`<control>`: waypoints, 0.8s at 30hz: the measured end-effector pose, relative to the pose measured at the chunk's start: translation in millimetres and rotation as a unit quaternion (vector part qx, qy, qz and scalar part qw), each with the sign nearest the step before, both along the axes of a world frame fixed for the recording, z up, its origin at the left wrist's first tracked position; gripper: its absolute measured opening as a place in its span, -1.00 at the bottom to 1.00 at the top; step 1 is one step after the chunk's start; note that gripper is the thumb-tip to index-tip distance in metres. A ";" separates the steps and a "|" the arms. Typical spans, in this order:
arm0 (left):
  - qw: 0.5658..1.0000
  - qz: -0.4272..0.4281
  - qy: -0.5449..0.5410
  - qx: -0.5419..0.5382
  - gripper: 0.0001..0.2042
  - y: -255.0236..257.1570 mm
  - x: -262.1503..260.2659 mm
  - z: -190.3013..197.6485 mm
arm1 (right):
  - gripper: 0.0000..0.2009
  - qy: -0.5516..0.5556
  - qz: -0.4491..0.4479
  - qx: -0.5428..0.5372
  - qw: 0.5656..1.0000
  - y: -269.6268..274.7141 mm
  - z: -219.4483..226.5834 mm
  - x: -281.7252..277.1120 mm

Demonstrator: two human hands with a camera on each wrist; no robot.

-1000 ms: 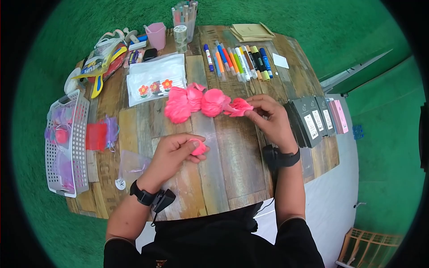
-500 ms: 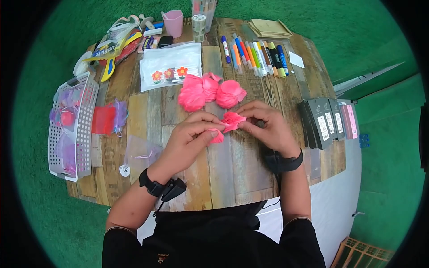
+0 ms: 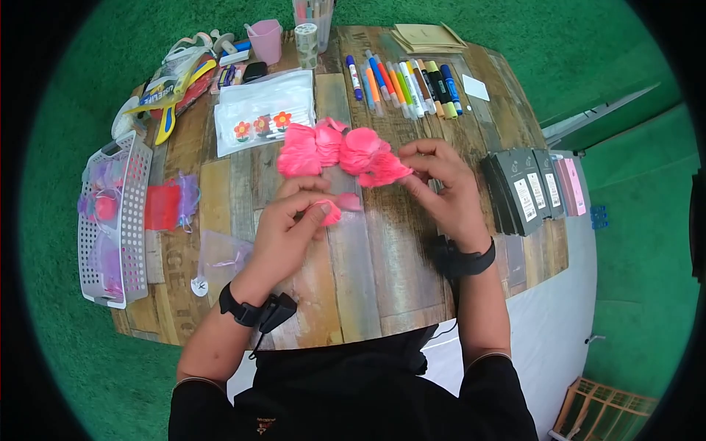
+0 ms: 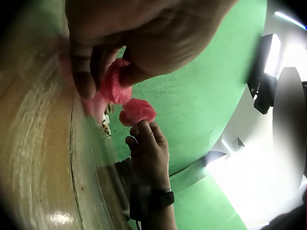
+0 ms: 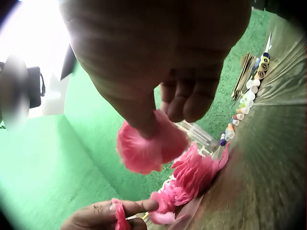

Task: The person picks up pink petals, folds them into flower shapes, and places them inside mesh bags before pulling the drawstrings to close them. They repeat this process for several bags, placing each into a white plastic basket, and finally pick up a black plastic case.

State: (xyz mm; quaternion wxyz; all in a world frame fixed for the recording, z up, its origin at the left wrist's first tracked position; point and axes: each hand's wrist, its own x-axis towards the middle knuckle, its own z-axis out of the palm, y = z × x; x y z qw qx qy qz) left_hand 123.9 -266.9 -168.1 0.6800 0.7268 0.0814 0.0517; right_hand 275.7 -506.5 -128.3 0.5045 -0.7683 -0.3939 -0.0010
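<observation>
A table with a wood-plank pattern [image 3: 382, 294] stands against a green textured covering [image 3: 59, 316] and a green wall [image 3: 640, 257], with a person in a black short-sleeved top [image 3: 323, 400] at its near edge. At left, a white perforated plastic basket [image 3: 134, 235] holds sheer purple pouches [image 3: 110, 261] and a round, pinkish-red item [image 3: 107, 208]; at the far side, a translucent pink cup [image 3: 268, 45] is near a clear holder filled with pens [image 3: 321, 38]. Frosted plastic pouches printed with red flowers [image 3: 261, 95], a row of capped multicolored markers [image 3: 404, 88] and upright black boxes with white labels [image 3: 515, 195] span the tabletop.

The left hand [image 3: 290, 231] pinches a small, soft pink petal bundle [image 3: 328, 212] between thumb and fingers above the table. The right hand [image 3: 447, 191] pinches a thin, fanned stack of pink petals [image 3: 384, 170] by one end, raised near crinkled, layered pink petal clumps [image 3: 300, 151] at mid-table. Just beside the left fingers shows a smooth pink petal [image 3: 349, 201]; whether it touches them is unclear.
</observation>
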 end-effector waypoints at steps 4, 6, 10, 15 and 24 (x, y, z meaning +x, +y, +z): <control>0.981 -0.065 0.106 -0.151 -0.77 3.7 -4.6 8.4 | -0.74 -0.068 0.069 0.059 0.994 10.6 1.5 -12.7; 0.965 -0.107 0.130 -0.200 -0.76 3.9 -5.4 7.5 | -0.72 -0.060 0.123 0.051 0.989 18.1 6.5 -25.7; 0.940 -0.211 0.142 -0.226 -0.74 7.5 -8.0 2.2 | -0.69 -0.040 0.220 -0.004 0.975 22.2 11.6 -42.1; 0.930 -0.279 0.135 -0.196 -0.78 11.1 -9.8 -1.0 | -0.74 -0.030 0.251 -0.013 0.967 25.8 11.3 -48.8; 0.916 -0.333 0.118 -0.189 -0.77 9.2 -10.2 -12.6 | -0.74 -0.056 0.279 -0.037 0.958 30.9 12.4 -58.9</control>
